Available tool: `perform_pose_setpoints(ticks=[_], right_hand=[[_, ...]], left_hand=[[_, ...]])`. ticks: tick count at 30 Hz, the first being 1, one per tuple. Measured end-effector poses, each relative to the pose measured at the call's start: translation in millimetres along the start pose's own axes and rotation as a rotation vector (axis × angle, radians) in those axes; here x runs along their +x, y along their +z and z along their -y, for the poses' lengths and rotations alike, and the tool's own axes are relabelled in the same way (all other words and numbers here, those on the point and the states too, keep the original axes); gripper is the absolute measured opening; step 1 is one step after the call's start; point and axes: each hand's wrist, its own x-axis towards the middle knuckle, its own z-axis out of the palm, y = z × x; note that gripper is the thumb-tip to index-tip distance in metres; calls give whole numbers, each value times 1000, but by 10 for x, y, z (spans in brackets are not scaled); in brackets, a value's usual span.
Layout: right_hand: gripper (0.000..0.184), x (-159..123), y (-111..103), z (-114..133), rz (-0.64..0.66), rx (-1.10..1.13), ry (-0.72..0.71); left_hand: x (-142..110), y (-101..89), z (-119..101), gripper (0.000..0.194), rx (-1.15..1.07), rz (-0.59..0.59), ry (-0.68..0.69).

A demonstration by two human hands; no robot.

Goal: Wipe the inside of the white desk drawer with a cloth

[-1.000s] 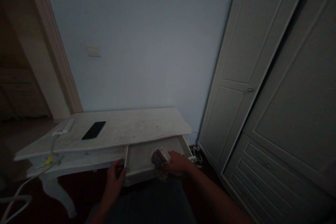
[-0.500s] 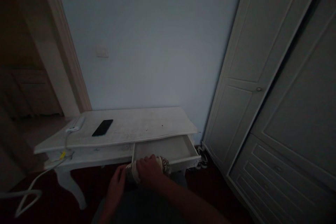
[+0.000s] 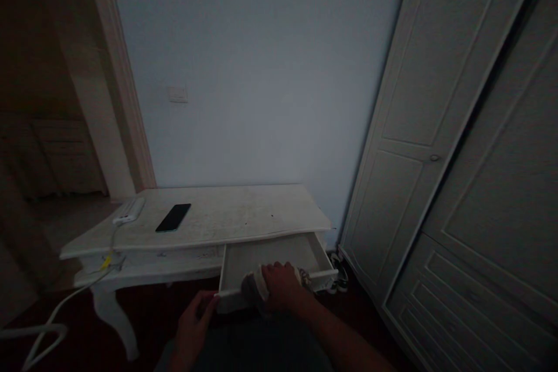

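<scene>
My right hand [image 3: 279, 286] is closed around a rolled cloth bundle [image 3: 251, 290], grey and whitish with a patterned part showing on the right. It holds the bundle over the front edge of the pulled-out drawer [image 3: 279, 254]. My left hand [image 3: 197, 319] is at the drawer's front left corner, with its thumb and curled fingers against the edge. The drawer belongs to the white table [image 3: 244, 203], and its visible floor is bare. My right hand and the bundle hide part of the drawer front.
A dark phone [image 3: 173, 217] and a white power strip [image 3: 129, 210] lie on the tabletop's left side. A white cable [image 3: 65, 299] hangs from there. Shoes [image 3: 340, 273] stand on the red floor by the white wardrobe [image 3: 392, 186]. A light switch [image 3: 178, 94] is on the wall.
My right hand has moved right along the drawer front with the cloth bundle. My left hand, earlier beside the bundle, is now lower, at the drawer's corner. The view has shifted slightly.
</scene>
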Motion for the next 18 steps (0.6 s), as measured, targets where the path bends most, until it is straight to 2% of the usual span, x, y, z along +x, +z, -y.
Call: perform_pose_setpoints(ticks=[5,8,11,14,16,18], right_hand=[[70,275,197,462,-110,20,-93],[75,376,248,653,-140,26,-137],[81,393,290,653,-124,16,-139],[88,383,321,560,-122,2,-111],[92,365,302,483,-113,-4,-97],[91,320,240,384,-75,13,-83]], left_hand=[[67,-73,-1,65,25,87,11],[119,-96,61,57,36,120,58],[231,-44,70,56,52,91,199],[426,119,-59,54,116,63,279],[568,275,-183,53,192,103,311],[673,431,-273,54,318,202,388]])
